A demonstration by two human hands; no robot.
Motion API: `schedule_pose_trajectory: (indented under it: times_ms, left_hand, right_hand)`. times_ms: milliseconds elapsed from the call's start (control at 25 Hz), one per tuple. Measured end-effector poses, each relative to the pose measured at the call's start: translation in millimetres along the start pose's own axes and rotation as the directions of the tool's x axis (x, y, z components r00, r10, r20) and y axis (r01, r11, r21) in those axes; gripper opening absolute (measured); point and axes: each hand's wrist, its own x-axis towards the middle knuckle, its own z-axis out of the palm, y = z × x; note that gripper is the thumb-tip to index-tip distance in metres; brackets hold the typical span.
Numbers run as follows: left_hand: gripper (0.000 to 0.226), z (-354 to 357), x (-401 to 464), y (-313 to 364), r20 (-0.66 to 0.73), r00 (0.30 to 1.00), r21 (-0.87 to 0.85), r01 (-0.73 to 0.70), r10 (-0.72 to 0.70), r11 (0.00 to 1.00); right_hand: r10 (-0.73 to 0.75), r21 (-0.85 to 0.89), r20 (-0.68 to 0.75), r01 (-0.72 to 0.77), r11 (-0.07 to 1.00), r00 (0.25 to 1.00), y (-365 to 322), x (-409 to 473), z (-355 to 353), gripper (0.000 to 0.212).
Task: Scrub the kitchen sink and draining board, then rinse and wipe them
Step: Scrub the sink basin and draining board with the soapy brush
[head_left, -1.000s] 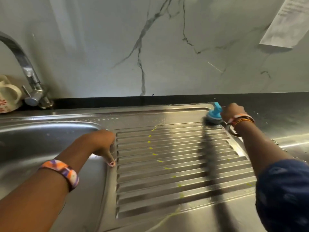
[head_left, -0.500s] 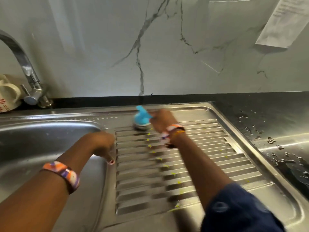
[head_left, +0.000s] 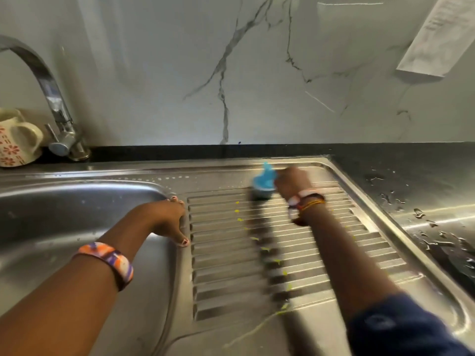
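On the steel draining board (head_left: 231,253), right hand (head_left: 289,183) gripping blue scrubber (head_left: 263,182), left hand (head_left: 168,218) resting flat.

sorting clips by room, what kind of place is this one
Most likely a home kitchen, at the sink counter. A steel sink basin joins a ribbed draining board, a curved tap stands behind it, and a patterned mug sits by the marbled wall.

We see a pale marble-look wall (head_left: 180,73) with dark veins, a paper sheet (head_left: 434,39) stuck at its upper right, and a wet black countertop (head_left: 411,170) catching light below it
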Motion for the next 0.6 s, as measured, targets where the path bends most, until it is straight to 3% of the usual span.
schedule_pose_trajectory:
  times_ms: [80,160,280,400,520,600]
  left_hand:
    - [0.056,1.3,1.3,-2.1,-0.015,1.000,-0.036,0.023,-0.023,0.999]
    - [0.066,4.7,-1.8,-4.0,-0.023,0.999,-0.078,0.032,-0.034,0.996]
    - [0.082,15.0,-5.8,-9.6,-0.067,0.998,-0.146,-0.001,-0.008,0.989]
    - [0.091,21.7,-6.9,-13.0,-0.096,0.995,-0.158,-0.027,0.012,0.987]
    - [0.094,20.0,-3.7,-11.8,-0.081,0.997,-0.121,-0.016,0.006,0.993]
    - [0.095,15.1,-1.6,-9.9,-0.070,0.997,-0.070,-0.018,0.013,0.997]
  right_hand:
    - [-0.172,0.115,0.098,0.160,0.980,0.980,-54.7,-20.1,34.3,0.032]
    - [-0.260,0.208,0.154,0.226,0.952,0.953,-80.7,-30.1,47.2,0.035]
    - [-0.255,0.204,0.137,0.225,0.953,0.957,-41.9,-19.7,28.6,0.037]
    - [-0.022,0.189,0.054,0.012,0.982,0.998,46.9,-2.4,-17.5,0.035]
    - [0.303,0.158,-0.042,-0.293,0.943,0.952,100.3,21.1,-58.1,0.036]
    - [0.371,0.124,-0.065,-0.362,0.924,0.926,100.0,29.8,-63.8,0.036]
